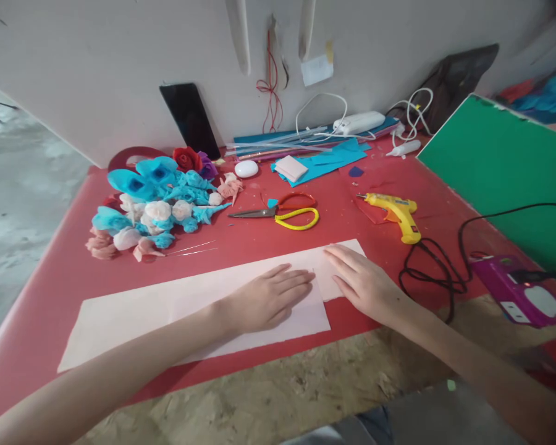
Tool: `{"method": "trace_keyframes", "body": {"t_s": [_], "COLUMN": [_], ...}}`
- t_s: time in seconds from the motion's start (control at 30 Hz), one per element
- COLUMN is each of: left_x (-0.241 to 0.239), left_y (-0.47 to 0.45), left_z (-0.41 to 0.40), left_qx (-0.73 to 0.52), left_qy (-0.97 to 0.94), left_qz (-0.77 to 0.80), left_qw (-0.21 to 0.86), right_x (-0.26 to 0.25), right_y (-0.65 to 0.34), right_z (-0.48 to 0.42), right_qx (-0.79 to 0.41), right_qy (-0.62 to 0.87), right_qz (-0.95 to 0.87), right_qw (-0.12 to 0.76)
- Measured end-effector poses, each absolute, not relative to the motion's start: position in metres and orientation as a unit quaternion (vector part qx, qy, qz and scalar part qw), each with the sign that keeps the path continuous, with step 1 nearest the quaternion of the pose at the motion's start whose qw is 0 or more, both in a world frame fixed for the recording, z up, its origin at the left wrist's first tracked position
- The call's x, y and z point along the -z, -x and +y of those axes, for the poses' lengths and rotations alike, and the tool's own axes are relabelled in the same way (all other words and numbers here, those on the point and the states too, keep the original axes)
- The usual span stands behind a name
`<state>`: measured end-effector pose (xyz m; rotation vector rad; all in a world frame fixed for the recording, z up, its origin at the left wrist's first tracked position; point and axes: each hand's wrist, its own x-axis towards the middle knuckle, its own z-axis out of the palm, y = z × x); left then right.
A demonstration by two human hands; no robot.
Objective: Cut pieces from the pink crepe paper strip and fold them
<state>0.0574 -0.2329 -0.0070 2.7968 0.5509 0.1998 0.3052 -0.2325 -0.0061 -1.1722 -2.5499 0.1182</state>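
While the left hand lies flat on near-side pale paper sheets, the right hand rests unclenched at their right end; aligning seems underway, steady pressure needed next.

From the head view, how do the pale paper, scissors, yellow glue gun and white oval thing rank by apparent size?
1. Pale paper, though it also lies nearest
2. Scissors and yellow glue gun, unranked: the first looks longer, the second chunkier
3. White oval thing

Yellow glue gun right of scissors; phone leaning on partition.
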Motion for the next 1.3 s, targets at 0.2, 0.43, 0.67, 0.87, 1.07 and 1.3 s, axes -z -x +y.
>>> {"method": "trace_keyframes", "body": {"t_s": [0.2,0.43,0.67,0.87,1.07,1.3], "left_x": [0.005,0.005,0.005,-0.009,-0.025,-0.027], "left_y": [-0.056,-0.053,-0.055,-0.064,-0.074,-0.076], "left_z": [-0.227,-0.218,-0.219,-0.206,-0.185,-0.18], "left_qx": [-0.086,-0.101,-0.109,-0.052,-0.029,-0.059], "left_qy": [-0.966,-0.964,-0.958,-0.963,-0.958,-0.946], "left_qz": [0.203,0.208,0.223,0.209,0.21,0.238], "left_qw": [0.136,0.134,0.142,0.164,0.194,0.214], "right_x": [0.027,0.023,0.01,0.011,0.008,0.004], "right_y": [-0.3,-0.301,-0.296,-0.284,-0.274,-0.263], "right_z": [-0.22,-0.224,-0.231,-0.23,-0.231,-0.23], "right_qx": [-0.082,-0.103,-0.185,-0.196,-0.191,-0.23], "right_qy": [0.39,0.403,0.483,0.507,0.529,0.516], "right_qz": [-0.907,-0.89,-0.829,-0.819,-0.811,-0.805], "right_qw": [0.137,0.185,0.212,0.183,0.163,0.181]}}
